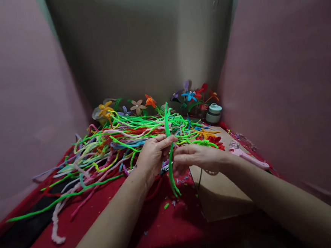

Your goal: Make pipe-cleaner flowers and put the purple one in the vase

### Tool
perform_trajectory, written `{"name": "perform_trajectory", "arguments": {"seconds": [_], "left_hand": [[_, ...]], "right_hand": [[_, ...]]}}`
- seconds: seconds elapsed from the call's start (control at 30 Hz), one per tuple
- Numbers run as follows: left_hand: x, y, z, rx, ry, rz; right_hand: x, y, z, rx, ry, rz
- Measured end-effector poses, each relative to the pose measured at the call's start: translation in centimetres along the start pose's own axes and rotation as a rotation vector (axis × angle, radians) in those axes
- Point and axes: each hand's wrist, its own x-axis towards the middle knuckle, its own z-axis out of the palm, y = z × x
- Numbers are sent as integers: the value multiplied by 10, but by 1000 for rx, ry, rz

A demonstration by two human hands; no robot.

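My left hand (155, 155) pinches a small bundle of bright green pipe cleaners (168, 125) between thumb and fingers. The bundle stands nearly upright in front of me, slightly bowed, with its ends sticking out above and below the grip. Close on its right side is my right hand (197, 157), fingers bent towards the bundle. Those fingertips are blurred, so whether they grip it is unclear. Behind both hands lies a large heap of loose pipe cleaners (126, 131) in many colours. Scissors (165, 169) show partly between the hands.
Brown cardboard (224, 195) lies at right on the red cloth (161, 230), with a pink-handled tool (250, 159) beyond it. Finished pipe-cleaner flowers, one orange (150, 101) and one blue (190, 96), stand at the back near a pale lidded jar (214, 113). Pink panels flank both sides.
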Motion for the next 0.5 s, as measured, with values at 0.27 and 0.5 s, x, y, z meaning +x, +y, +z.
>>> {"name": "perform_trajectory", "arguments": {"seconds": [0.27, 0.5], "left_hand": [[2, -2, 1, -37, 59, -22], [5, -8, -3, -24, 72, -1]], "right_hand": [[31, 21, 23, 395, 469, -228], [24, 20, 22, 581, 471, -125]]}}
